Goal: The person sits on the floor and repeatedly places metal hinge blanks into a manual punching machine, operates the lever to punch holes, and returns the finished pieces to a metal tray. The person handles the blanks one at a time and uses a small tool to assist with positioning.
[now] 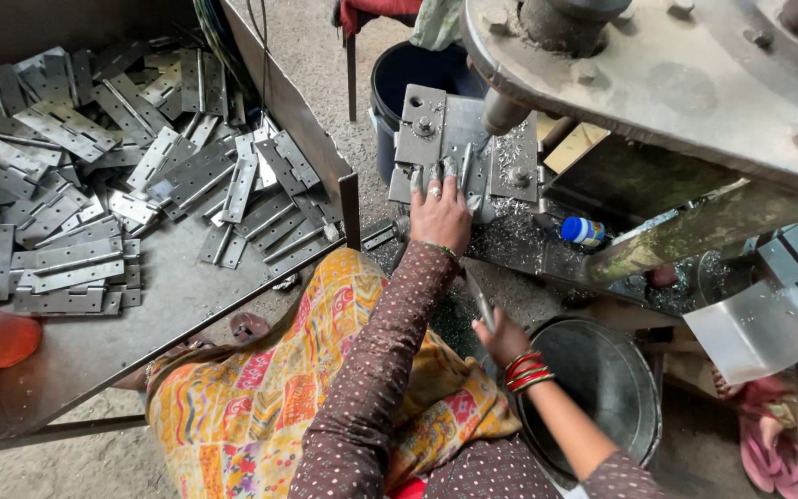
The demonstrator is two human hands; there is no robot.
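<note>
The left hand [439, 214] presses flat, fingers spread, on a grey steel hinge plate [454, 157] lying just ahead on the press bed [510, 242], while the right hand [501, 338], nearer the body, is closed round a thin metal rod [482, 307] pointing up toward that plate.

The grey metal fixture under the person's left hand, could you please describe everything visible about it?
The metal fixture is a grey steel block on the press bed, with bolted plates at either side and a flat channel between. Bright metal shavings litter its right plate. A cylindrical ram hangs over it. The left hand rests palm down on its near edge, fingers spread on the channel.
</note>
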